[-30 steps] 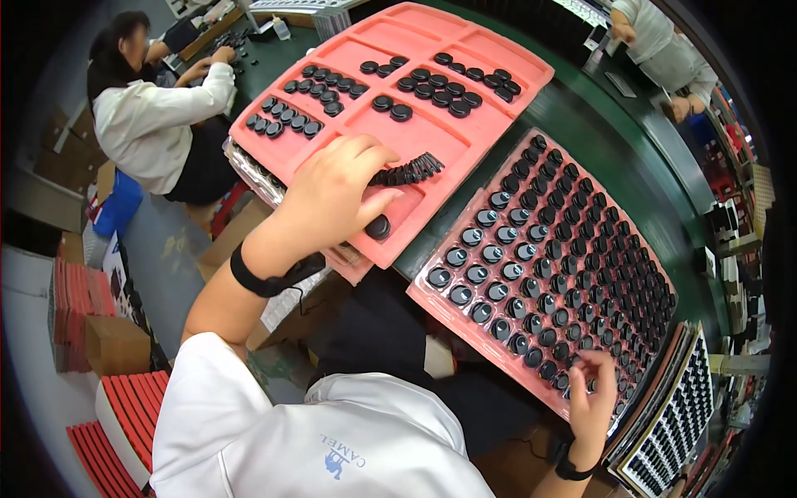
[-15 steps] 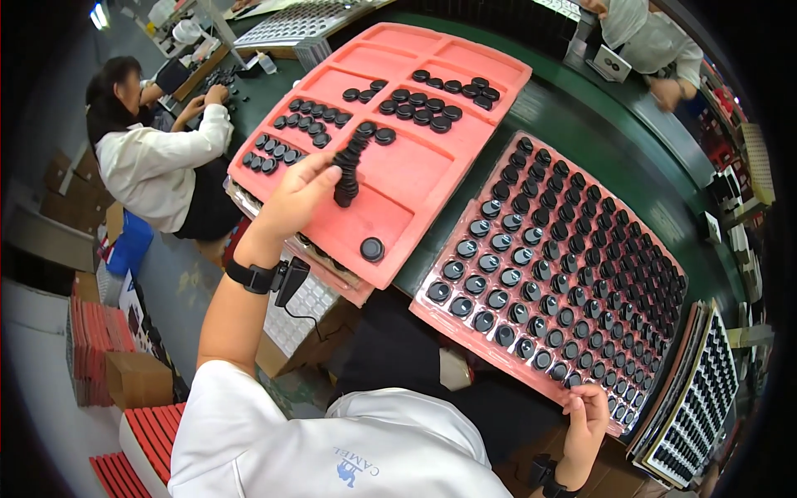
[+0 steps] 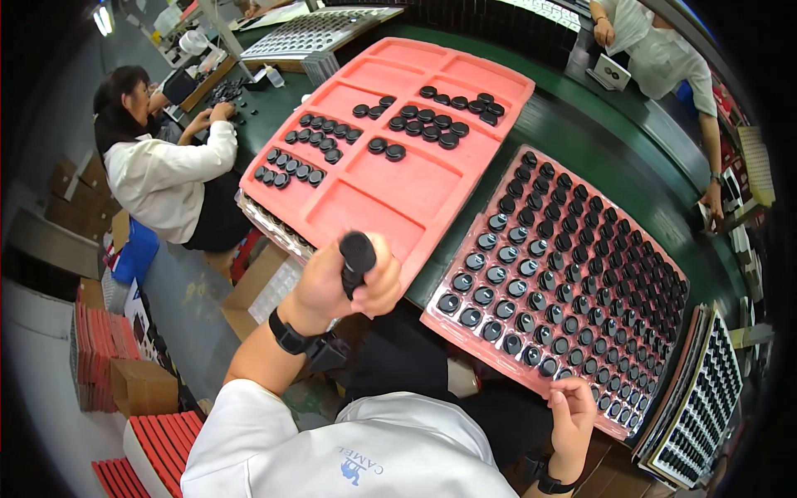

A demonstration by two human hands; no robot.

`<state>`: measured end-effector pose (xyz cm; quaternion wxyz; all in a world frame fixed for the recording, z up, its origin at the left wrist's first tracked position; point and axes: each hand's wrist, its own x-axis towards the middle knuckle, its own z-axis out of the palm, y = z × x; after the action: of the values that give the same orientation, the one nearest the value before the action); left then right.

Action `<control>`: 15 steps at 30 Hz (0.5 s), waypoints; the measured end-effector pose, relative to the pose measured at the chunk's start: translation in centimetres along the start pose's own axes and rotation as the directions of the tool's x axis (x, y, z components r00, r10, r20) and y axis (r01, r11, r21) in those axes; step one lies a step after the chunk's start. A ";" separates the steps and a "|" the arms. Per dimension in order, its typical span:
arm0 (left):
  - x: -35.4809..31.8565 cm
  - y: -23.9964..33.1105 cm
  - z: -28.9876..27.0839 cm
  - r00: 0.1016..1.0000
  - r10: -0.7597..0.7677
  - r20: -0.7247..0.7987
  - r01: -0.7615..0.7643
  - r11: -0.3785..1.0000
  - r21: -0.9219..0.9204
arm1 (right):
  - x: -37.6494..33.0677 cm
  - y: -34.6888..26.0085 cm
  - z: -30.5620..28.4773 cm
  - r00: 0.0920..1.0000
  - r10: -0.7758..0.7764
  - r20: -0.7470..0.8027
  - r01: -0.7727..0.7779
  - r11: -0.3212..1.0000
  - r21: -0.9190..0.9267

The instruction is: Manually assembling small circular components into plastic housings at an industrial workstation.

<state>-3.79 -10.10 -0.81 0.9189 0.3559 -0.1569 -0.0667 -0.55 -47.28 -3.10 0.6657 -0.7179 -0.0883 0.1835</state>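
My left hand [image 3: 322, 286] is closed around a column of stacked black round caps [image 3: 357, 251], held up over the near edge of a pink compartment tray [image 3: 407, 184]. The column stands nearly upright, its top showing above my fingers. Two caps [image 3: 387, 149] lie in the large middle compartment, and several more sit in the compartments around it. To the right, a clear blister tray [image 3: 496, 353] on a pink base carries rows of black caps [image 3: 552, 303]. By its near edge, my right hand [image 3: 574, 415] has its fingers curled; anything between them is hidden.
A stack of trays with black pieces [image 3: 693, 407] leans at the far right. Across the green table [image 3: 531, 124] another person [image 3: 664, 58] stands; a seated co-worker [image 3: 170, 170] handles small parts at left. Cardboard boxes [image 3: 143, 383] and red trays [image 3: 162, 440] stand below left.
My left hand has come back toward my body with the cap stack, now turned more upright. The lone cap in the near compartment no longer shows. My right hand has shifted slightly left.
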 end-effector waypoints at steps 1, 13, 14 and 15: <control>0.1 -0.8 0.4 0.999 -0.037 0.031 0.038 0.999 -0.036 | -0.1 0.1 0.2 1.000 -0.003 0.016 0.003 1.000 0.000; 2.5 -10.7 6.2 0.962 -0.245 -0.121 0.273 0.877 0.395 | 1.3 -3.1 2.8 0.929 -0.333 0.162 0.337 0.941 0.004; 2.5 -11.4 6.6 0.958 -0.272 -0.096 0.288 0.879 0.379 | 1.3 -3.2 2.9 0.920 -0.355 0.166 0.366 0.930 -0.038; 2.2 -12.0 6.9 0.955 -0.282 -0.089 0.292 0.848 0.443 | 1.2 -3.3 2.8 0.910 -0.377 0.172 0.394 0.915 -0.082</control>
<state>-4.21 -23.83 -3.60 0.7923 0.5792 -0.1036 -0.1613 -0.13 -43.88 -0.20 0.6378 -0.7070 -0.2896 0.0975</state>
